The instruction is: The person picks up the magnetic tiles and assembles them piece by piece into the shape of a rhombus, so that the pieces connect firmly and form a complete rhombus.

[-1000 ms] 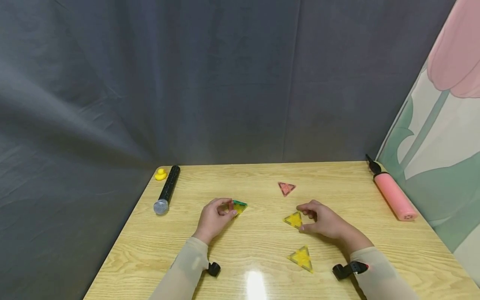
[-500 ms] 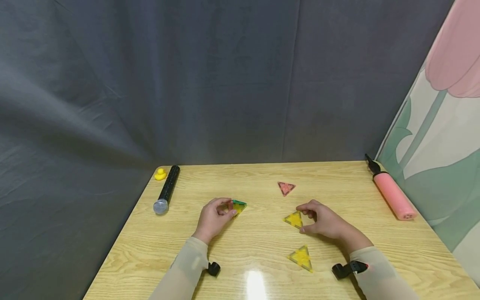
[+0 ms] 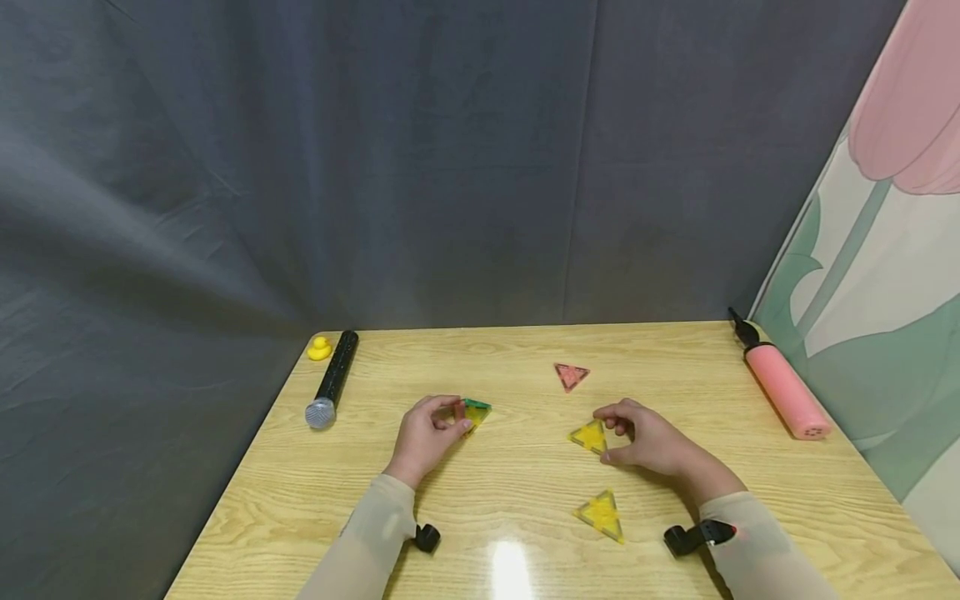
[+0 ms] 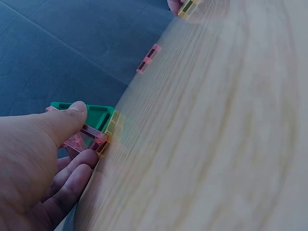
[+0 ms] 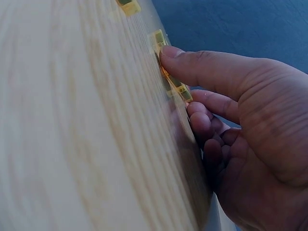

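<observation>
In the head view my left hand [image 3: 422, 440] pinches a small group of joined triangular magnetic tiles above the table's left middle. The left wrist view shows a green tile [image 4: 99, 114] and a pink tile [image 4: 73, 141] standing up from a yellow tile [image 4: 112, 124] at the tabletop. My right hand [image 3: 651, 442] holds another yellow triangular magnetic tile [image 3: 587, 437] by its edge, between thumb and fingers, at the table surface. Nearer the front lies a separate yellow triangular tile [image 3: 602, 515]. A pink triangular tile [image 3: 572, 377] lies flat farther back.
A black microphone [image 3: 335, 375] and a yellow toy duck [image 3: 319, 348] occupy the wooden table's [image 3: 480, 492] back left. Along its right edge lies a pink hand pump [image 3: 786, 390]. Behind the table hangs a dark curtain [image 3: 450, 167], with a flower-patterned wall surface [image 3: 885, 275] on the right.
The yellow tile in my right hand has shifted very slightly rightward and away from me. My left hand keeps the same grip on the joined tiles.
</observation>
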A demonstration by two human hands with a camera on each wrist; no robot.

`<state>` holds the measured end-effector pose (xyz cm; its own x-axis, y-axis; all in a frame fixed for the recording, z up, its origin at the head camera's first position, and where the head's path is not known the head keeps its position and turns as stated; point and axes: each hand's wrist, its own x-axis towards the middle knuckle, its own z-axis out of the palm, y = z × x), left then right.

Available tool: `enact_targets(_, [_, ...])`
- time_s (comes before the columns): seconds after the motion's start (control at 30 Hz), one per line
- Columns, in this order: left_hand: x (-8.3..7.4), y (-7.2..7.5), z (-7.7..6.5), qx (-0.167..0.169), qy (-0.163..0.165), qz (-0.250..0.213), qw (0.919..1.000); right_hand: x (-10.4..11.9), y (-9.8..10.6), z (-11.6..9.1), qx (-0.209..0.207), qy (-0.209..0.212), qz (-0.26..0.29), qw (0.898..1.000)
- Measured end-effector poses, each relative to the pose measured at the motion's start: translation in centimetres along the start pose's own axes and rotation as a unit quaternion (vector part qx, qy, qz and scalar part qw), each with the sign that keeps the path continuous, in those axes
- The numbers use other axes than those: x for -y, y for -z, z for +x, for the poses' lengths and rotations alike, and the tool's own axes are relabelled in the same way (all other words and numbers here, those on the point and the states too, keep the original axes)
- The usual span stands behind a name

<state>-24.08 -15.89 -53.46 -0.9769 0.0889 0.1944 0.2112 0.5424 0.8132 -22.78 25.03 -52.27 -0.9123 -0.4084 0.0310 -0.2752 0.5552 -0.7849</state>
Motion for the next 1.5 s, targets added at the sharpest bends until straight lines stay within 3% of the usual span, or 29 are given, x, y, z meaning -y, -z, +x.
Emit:
enact_targets(0.67, [0.2,0.1,0.1,0.000,-0.004,0.001,1.0000,0.6,0.4,-0.1,0.006,0.003,0.022,1.000])
enact_targets(1.13, [0.0,0.4,-0.3,-0.005,0.012,-0.037,0.9992,0.5,0.3,-0.2,0.006,0.003,0.025,1.000])
enact_targets(1.5, [-0.8,0.7,-0.4,-0.043,-0.043,-0.010,0.9981,0.4,0.3,-0.2,-0.001,0.001,0.015,1.000])
